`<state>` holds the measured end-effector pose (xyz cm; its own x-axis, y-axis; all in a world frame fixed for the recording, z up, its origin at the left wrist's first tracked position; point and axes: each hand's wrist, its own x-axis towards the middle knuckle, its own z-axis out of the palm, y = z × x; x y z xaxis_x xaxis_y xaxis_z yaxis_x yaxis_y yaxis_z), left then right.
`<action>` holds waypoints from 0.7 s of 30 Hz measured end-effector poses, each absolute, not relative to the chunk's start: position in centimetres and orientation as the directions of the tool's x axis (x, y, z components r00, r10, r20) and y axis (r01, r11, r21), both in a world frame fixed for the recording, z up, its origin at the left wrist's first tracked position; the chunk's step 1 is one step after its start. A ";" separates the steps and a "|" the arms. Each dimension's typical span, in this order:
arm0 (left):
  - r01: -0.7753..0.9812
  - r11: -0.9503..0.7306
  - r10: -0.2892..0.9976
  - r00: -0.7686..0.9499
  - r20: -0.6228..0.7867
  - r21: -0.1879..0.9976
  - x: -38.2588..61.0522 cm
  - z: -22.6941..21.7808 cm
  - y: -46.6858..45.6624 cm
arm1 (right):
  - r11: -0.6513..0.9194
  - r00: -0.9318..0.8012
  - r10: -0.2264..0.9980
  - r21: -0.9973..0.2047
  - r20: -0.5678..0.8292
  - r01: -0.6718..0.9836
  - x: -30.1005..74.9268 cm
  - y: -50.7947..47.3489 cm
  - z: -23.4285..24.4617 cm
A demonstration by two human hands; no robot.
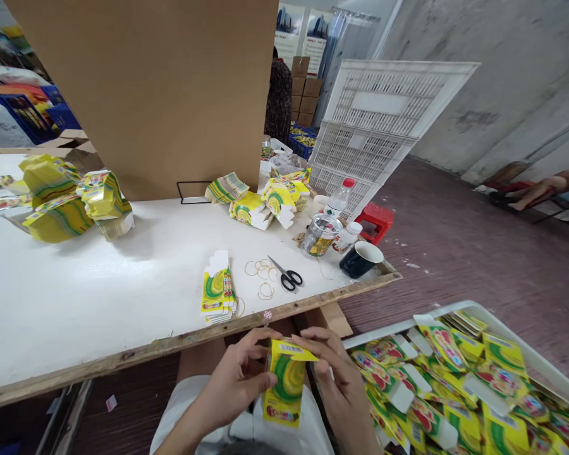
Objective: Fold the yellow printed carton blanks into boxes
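Observation:
Above my lap, a yellow and green printed carton stands upright between my hands, its barcoded flap facing up. My left hand grips its left side, thumb on the front face. At the carton's upper right edge are the fingers of my right hand, bent around the flap; part of their contact is hidden. On the table just ahead lies a small stack of flat cartons. Right of the stack are loose rubber bands and black-handled scissors.
A white bin full of cartons is at my right. The wooden table edge runs before me. A dark mug, jars and bottles stand near the right corner. Bundled cartons lie left, below a tall cardboard sheet. A person stands behind.

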<state>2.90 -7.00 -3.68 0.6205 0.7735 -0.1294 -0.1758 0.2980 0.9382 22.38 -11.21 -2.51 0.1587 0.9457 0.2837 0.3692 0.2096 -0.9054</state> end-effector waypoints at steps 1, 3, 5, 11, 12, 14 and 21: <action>-0.148 0.251 0.791 0.601 -0.115 0.957 3.0 -3.8 -7.0 | 0.190 0.147 0.954 -0.907 0.261 0.376 22.5 -11.2 -2.4; -0.096 0.184 0.810 0.579 -0.096 0.978 3.2 -4.0 -7.0 | 0.073 0.131 0.984 -0.941 0.122 0.331 22.4 -11.3 -2.4; -0.073 0.157 0.807 0.585 -0.085 0.985 3.4 -4.0 -7.1 | -0.071 0.112 0.993 -0.962 -0.043 0.265 22.0 -11.3 -2.7; -0.104 0.229 0.763 0.637 -0.112 0.968 3.5 -3.4 -6.9 | -0.180 0.203 0.974 -0.900 -0.105 0.397 21.4 -11.0 -3.6; -0.116 0.271 0.765 0.629 -0.140 0.956 3.6 -3.3 -6.7 | -0.188 0.205 0.973 -0.890 -0.110 0.416 21.4 -10.9 -3.5; -0.154 0.342 0.768 0.614 -0.182 0.927 3.7 -3.3 -6.5 | -0.198 0.194 0.973 -0.889 -0.126 0.414 21.3 -10.8 -3.2; -0.168 0.379 0.734 0.654 -0.185 0.910 3.2 -2.6 -5.7 | -0.185 0.139 0.978 -0.961 -0.159 0.204 21.6 -10.9 -3.2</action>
